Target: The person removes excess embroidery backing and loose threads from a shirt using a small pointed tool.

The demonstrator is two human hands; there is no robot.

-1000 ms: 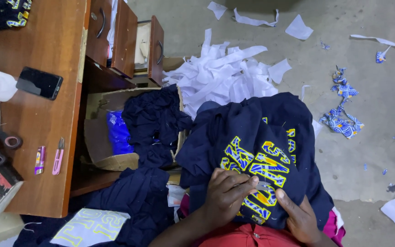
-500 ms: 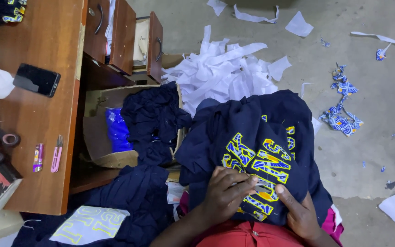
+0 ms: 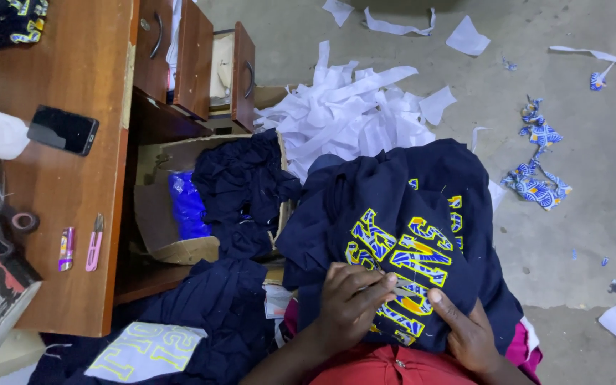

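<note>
The left hand point(image 3: 351, 303), fingers pinched on the yellow lettering point(image 3: 401, 260), has shifted slightly right across the navy shirt point(image 3: 393, 192) while the right hand point(image 3: 468, 331) stays flat, holding fabric.

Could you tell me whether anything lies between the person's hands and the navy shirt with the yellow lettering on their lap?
Nothing visible does. The left hand and right hand both rest directly on the navy shirt, at its yellow lettering.
</note>
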